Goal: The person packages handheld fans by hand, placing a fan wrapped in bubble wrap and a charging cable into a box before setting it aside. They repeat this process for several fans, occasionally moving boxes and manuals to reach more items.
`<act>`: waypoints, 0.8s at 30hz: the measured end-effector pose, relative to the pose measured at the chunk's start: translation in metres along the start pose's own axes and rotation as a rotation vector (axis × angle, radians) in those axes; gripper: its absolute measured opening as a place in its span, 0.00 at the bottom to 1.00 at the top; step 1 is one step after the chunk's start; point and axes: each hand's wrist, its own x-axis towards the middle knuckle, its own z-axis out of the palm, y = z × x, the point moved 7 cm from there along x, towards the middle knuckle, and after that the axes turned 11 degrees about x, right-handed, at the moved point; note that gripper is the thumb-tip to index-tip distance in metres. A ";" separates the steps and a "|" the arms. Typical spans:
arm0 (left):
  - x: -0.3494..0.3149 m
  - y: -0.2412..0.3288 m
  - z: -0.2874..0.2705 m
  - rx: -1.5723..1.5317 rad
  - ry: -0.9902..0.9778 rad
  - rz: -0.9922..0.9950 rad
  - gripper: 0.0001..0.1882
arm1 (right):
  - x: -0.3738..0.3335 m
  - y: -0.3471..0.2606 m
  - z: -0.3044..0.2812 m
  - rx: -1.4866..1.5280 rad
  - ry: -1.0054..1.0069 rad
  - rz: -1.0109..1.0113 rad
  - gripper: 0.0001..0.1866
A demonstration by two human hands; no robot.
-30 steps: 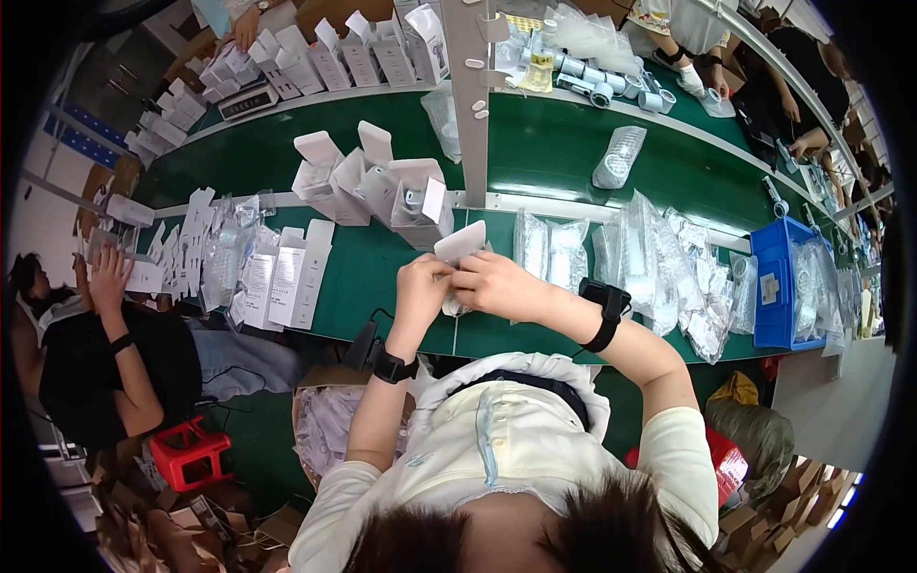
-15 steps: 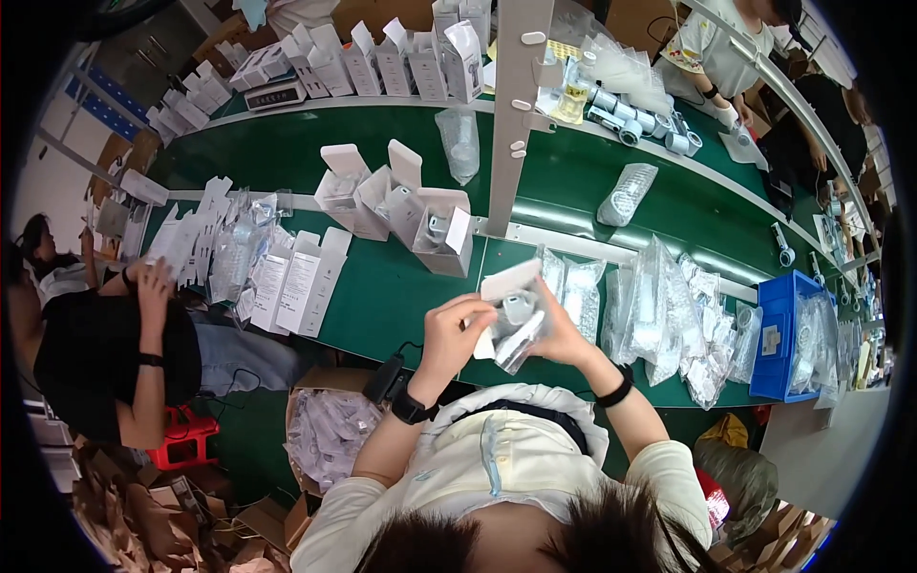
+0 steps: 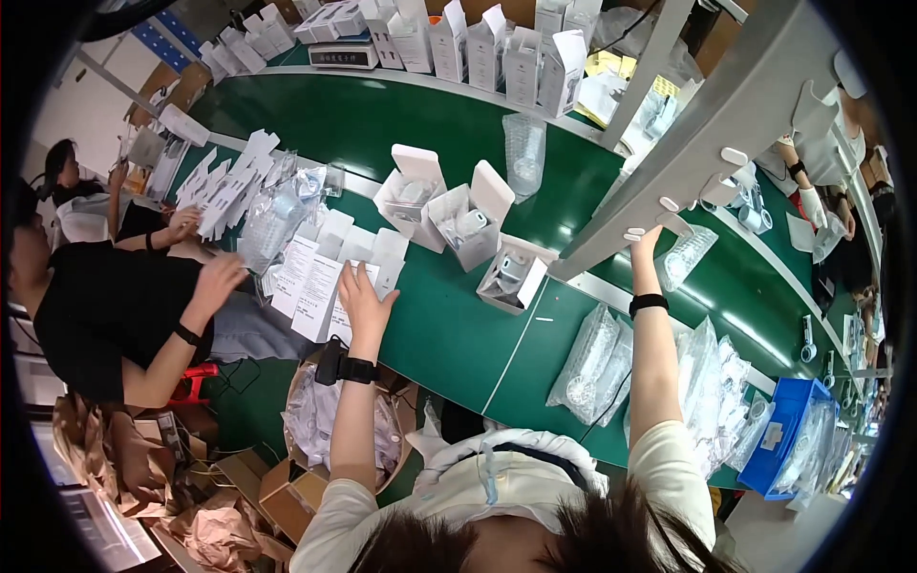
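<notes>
My left hand (image 3: 365,304) lies open, fingers apart, over the stack of flat white printed cartons (image 3: 310,291) on the green table. My right hand (image 3: 647,244) stretches forward beside the grey metal post (image 3: 702,158). The post hides its fingers and anything in them. Between my arms stand three open white boxes: one with a clear-bagged item (image 3: 409,196), a middle box (image 3: 463,250) and a near box (image 3: 501,304). A pale grey device (image 3: 514,267) sits in the near box. Close to my right hand is a bubble-wrap pouch (image 3: 688,258).
Bubble-wrapped parcels (image 3: 587,368) and a blue bin (image 3: 781,435) are on the right. A second bubble-wrap pouch (image 3: 523,158) rests on the green belt beyond. On the left a co-worker in black (image 3: 124,315) sits by more flat cartons. White boxes (image 3: 449,48) line the far shelf.
Both hands have parted from the box with the bagged device, which no longer shows. My left hand went left onto the cartons; my right reached forward to the post. The view has shifted.
</notes>
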 end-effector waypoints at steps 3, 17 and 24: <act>0.013 -0.006 0.019 0.246 -0.122 -0.027 0.42 | 0.015 0.067 -0.011 -0.003 -0.235 -0.134 0.41; -0.081 0.023 0.009 0.079 -0.633 -0.076 0.42 | 0.001 0.117 -0.069 -0.377 0.110 0.647 0.38; -0.089 -0.020 0.066 -0.543 -0.619 0.160 0.37 | -0.021 0.018 -0.054 0.981 0.031 0.617 0.30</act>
